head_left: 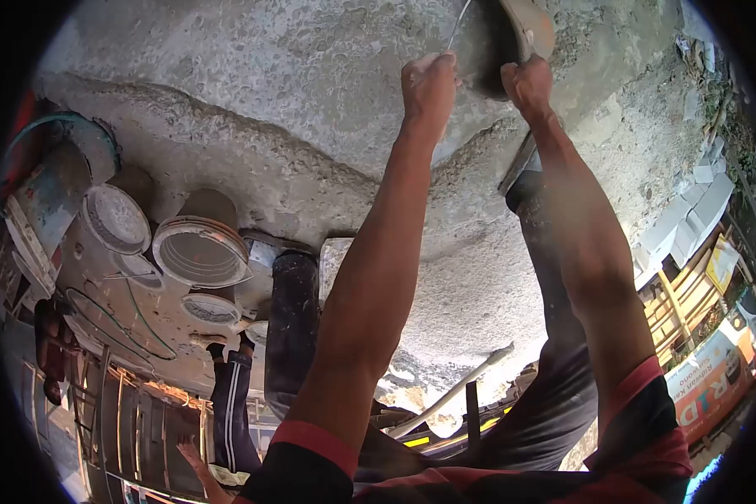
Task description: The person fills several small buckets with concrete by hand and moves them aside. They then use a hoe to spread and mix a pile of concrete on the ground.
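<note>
A bucket (539, 23) is tipped on its side at the top of the view, partly cut off by the frame, its dark mouth facing the grey cement-covered surface (311, 92). My right hand (529, 86) is closed around the bucket's edge. Just left of it, my left hand (429, 91) forms a fist at the lower end of a thin pale wire handle (458, 23) that runs up out of view. Both arms reach straight out, with my legs spread below them.
Several mortar-crusted buckets (200, 239) stand at the left, near a green hose (113, 315). A person in striped trousers (233, 412) is beyond them, another person (52, 353) farther left. Grey blocks (685, 223), bamboo poles (685, 307) and a banner (714, 378) lie right.
</note>
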Tool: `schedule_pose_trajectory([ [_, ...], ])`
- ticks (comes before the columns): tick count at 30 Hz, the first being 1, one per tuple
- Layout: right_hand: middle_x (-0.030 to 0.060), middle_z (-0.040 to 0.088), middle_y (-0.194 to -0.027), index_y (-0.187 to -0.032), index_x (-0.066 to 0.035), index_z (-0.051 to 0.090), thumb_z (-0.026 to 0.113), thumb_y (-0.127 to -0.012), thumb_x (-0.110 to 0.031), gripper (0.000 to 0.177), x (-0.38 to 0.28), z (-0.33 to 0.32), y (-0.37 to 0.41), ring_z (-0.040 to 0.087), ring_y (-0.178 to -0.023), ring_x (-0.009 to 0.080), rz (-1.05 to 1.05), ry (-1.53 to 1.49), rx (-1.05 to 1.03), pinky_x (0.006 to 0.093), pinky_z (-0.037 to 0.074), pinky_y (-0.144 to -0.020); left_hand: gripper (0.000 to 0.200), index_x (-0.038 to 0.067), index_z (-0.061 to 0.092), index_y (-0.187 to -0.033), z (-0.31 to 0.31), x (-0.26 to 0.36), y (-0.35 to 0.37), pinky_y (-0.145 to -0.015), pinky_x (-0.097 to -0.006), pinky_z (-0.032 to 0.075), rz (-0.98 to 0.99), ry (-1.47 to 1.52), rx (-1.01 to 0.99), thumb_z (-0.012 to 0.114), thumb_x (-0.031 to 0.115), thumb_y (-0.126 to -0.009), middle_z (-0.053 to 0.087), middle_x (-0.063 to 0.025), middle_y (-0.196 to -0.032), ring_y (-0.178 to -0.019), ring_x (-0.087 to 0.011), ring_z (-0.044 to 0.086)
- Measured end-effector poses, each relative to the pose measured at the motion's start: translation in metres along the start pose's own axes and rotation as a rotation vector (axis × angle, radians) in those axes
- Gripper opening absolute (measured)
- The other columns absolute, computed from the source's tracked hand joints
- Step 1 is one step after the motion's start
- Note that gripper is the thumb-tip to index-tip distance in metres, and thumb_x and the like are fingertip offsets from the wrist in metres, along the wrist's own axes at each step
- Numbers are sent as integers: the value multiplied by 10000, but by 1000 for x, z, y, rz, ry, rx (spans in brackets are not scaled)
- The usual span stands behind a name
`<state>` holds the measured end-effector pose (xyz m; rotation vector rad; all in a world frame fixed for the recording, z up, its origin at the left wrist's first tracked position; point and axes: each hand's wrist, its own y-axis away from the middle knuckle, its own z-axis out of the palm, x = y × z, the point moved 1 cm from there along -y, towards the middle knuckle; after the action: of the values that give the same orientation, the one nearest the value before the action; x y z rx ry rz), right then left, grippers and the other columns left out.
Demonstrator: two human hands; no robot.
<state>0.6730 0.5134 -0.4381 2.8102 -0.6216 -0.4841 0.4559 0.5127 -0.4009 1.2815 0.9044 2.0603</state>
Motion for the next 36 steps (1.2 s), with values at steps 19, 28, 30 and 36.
schedule_pose_trajectory([
  [19, 148, 678, -995, -1142, 66, 627, 674, -829, -133, 373, -278, -60, 172, 697, -812, 248, 190, -866, -898, 428, 601, -707, 267, -57, 624, -815, -156, 241, 320, -635, -405, 449, 141, -391, 462, 590, 184, -925, 599, -122, -696, -642, -213, 550],
  [28, 187, 683, -1303, -1562, 20, 396, 672, -930, -224, 732, -473, -103, 400, 737, -1007, 286, 140, -730, -1429, 378, 621, -798, 279, 63, 603, -762, -429, 319, 559, -625, -268, 332, 56, -74, 886, 581, 212, -997, 428, 50, -608, -608, -71, 364],
  [30, 179, 680, -1326, -1576, 7, 388, 658, -943, -219, 724, -465, -81, 435, 742, -1004, 280, 179, -679, -1457, 373, 618, -788, 264, 62, 590, -774, -506, 312, 588, -616, -277, 318, 99, -153, 923, 578, 206, -994, 429, 47, -618, -610, -78, 376],
  [36, 168, 737, -1115, -1457, 48, 533, 646, -942, -187, 577, -350, -28, 484, 759, -814, 252, 259, -149, -1155, 369, 603, -674, 270, 27, 654, -825, -689, 291, 609, -655, -302, 390, -66, -228, 1207, 615, 252, -969, 552, -3, -716, -663, -120, 477],
])
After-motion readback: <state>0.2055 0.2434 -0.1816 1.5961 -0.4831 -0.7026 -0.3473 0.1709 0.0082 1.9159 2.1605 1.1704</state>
